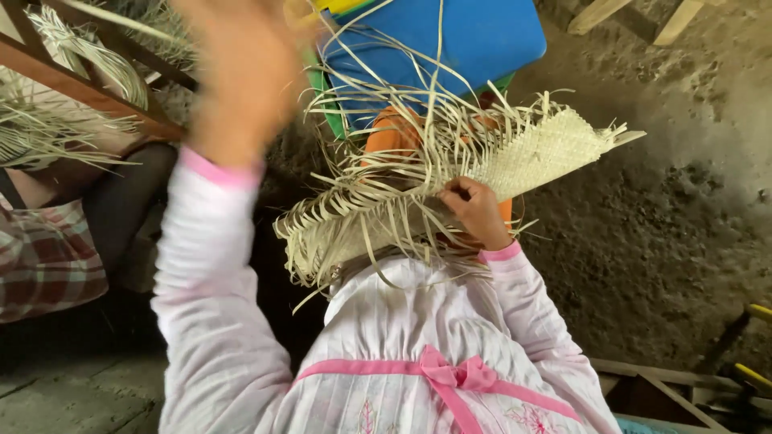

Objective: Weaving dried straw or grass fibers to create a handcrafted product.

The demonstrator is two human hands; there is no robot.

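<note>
Right hand (474,210) pinches our mat (450,189) at its woven middle, on our lap. Left hand (241,72) is up and blurry; we cannot tell its grip. We think it is light, bendy, with loose strips (378,96).

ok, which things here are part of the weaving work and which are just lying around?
In use: woven mat, loose strips, right hand gripping the mat, left hand raised, blurred.
Lying about: blue board, wooden rail, plaid cloth, yellow handles.
</note>
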